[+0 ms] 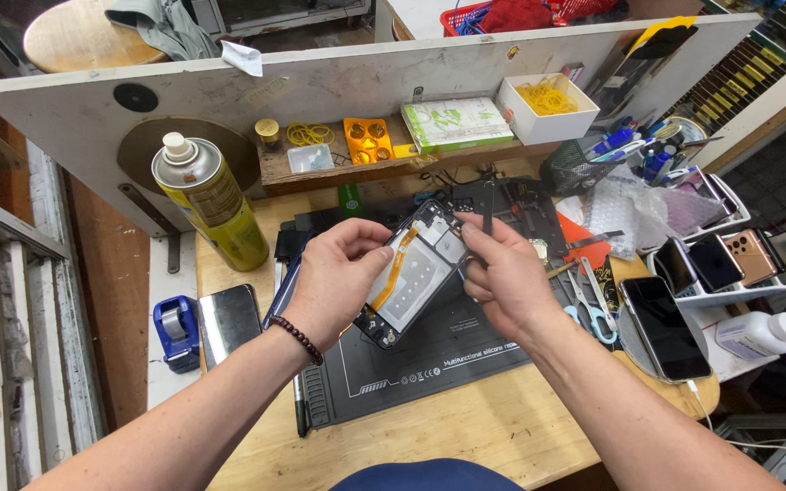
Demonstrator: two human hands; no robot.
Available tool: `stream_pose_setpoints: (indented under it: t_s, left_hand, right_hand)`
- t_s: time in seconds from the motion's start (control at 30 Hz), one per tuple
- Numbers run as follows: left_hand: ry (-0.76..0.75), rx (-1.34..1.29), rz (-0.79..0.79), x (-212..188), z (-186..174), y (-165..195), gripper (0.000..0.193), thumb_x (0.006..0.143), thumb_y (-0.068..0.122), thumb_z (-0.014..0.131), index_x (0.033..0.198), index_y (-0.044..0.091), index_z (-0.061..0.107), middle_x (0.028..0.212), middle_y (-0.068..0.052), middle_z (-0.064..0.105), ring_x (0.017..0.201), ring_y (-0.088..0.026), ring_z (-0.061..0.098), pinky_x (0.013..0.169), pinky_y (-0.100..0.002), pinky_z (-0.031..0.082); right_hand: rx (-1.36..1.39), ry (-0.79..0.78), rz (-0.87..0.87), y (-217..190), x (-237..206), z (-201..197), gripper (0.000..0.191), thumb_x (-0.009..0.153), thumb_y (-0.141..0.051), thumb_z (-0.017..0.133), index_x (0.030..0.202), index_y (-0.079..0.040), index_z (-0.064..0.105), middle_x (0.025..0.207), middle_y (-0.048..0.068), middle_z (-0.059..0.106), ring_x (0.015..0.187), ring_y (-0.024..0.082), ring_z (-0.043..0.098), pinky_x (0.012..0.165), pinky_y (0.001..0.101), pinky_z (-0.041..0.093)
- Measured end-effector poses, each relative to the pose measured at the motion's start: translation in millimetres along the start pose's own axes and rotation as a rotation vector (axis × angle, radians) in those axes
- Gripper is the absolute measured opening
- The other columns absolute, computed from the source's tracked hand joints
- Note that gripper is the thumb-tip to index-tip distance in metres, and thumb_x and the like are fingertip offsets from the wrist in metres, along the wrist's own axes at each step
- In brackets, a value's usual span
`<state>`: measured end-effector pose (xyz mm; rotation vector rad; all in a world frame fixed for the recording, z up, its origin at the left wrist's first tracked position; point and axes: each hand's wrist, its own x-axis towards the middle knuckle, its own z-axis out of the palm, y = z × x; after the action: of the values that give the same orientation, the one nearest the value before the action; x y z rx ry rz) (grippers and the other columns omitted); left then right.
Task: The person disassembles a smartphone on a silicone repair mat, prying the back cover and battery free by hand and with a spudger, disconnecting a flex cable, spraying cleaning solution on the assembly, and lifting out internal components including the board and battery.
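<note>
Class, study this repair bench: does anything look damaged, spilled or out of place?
Only the phone between the left hand and right hand: its back is off, exposing an orange ribbon cable. Nothing looks spilled.

Yellow spray can [211, 202], scissors [591, 309], blue tape dispenser [176, 332]

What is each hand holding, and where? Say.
Left hand grips the opened phone by its left long edge; right hand pinches its top right corner.

Bare forearms — dark beaded bracelet [299, 338]
</note>
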<state>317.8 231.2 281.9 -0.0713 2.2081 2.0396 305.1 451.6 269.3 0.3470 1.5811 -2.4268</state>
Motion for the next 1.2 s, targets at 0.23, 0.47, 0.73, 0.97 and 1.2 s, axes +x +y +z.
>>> stream_pose_setpoints:
  t_s: [0.23, 0.47, 0.73, 0.97, 1.2]
  left_hand:
    - [-0.017, -0.025, -0.059, -1, -2, -1, 0.024, 0.090, 0.007, 0.069, 0.112, 0.000, 0.071, 0.095, -0.005, 0.078, 0.084, -0.008, 0.069, 0.077, -0.025, 0.057]
    - [-0.047, -0.144, -0.149, 1, 5, -8, 0.028, 0.089, 0.008, 0.069, 0.115, 0.000, 0.072, 0.098, -0.007, 0.077, 0.085, -0.009, 0.070, 0.078, -0.025, 0.056]
    - [-0.035, -0.423, -0.473, 30, 5, -43, 0.026, 0.089, 0.001, 0.067, 0.114, -0.005, 0.069, 0.103, -0.014, 0.075, 0.085, -0.020, 0.073, 0.075, -0.034, 0.062]
    - [-0.072, -0.396, -0.580, 58, 13, -87, 0.025, 0.092, 0.002, 0.064, 0.115, 0.000, 0.071, 0.104, -0.013, 0.076, 0.085, -0.021, 0.075, 0.075, -0.036, 0.063]
    - [-0.104, -0.396, -0.531, 68, 18, -111, 0.026, 0.091, 0.002, 0.066, 0.116, -0.002, 0.071, 0.104, -0.013, 0.076, 0.086, -0.020, 0.074, 0.075, -0.036, 0.063]
  right_hand:
    - [0.021, -0.026, 0.001, 4, -3, -2, 0.021, 0.100, -0.015, 0.059, 0.118, -0.009, 0.067, 0.069, -0.007, 0.049, 0.042, 0.002, 0.027, 0.039, 0.0228, 0.021]
    - [0.032, 0.018, 0.008, 4, -6, -5, 0.021, 0.099, -0.015, 0.059, 0.118, -0.009, 0.068, 0.069, -0.007, 0.047, 0.042, 0.003, 0.028, 0.040, 0.0234, 0.022]
    - [-0.271, 0.374, -0.109, 14, 19, -19, 0.024, 0.100, -0.021, 0.061, 0.102, 0.002, 0.065, 0.083, -0.003, 0.069, 0.048, 0.005, 0.035, 0.042, 0.0251, 0.025]
    - [-0.295, 0.105, -0.208, 33, 44, -30, 0.044, 0.109, -0.035, 0.057, 0.106, 0.006, 0.073, 0.086, 0.010, 0.056, 0.061, 0.010, 0.050, 0.052, 0.0252, 0.044]
    - [-0.366, -0.009, -0.093, 67, 56, 2, 0.019, 0.094, -0.004, 0.064, 0.111, 0.002, 0.067, 0.098, 0.012, 0.073, 0.085, 0.017, 0.074, 0.076, 0.0270, 0.064]
